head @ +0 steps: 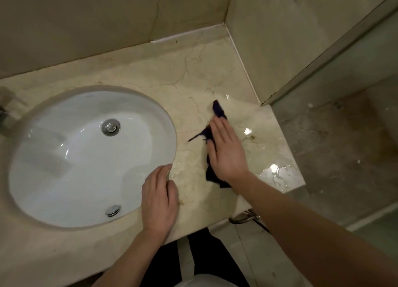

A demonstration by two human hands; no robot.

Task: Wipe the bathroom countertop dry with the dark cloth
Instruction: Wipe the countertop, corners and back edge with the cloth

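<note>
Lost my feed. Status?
Right hand flat on dark cloth. Left hand on sink rim. Puddle remains. Nothing blocking.

cloth (219,111) on countertop (193,75), right of sink (64,157)

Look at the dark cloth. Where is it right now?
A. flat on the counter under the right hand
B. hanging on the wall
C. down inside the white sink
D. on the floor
A: the dark cloth lies on the marble countertop with the right hand pressed flat on top of it, beside the sink and not in it.
</note>
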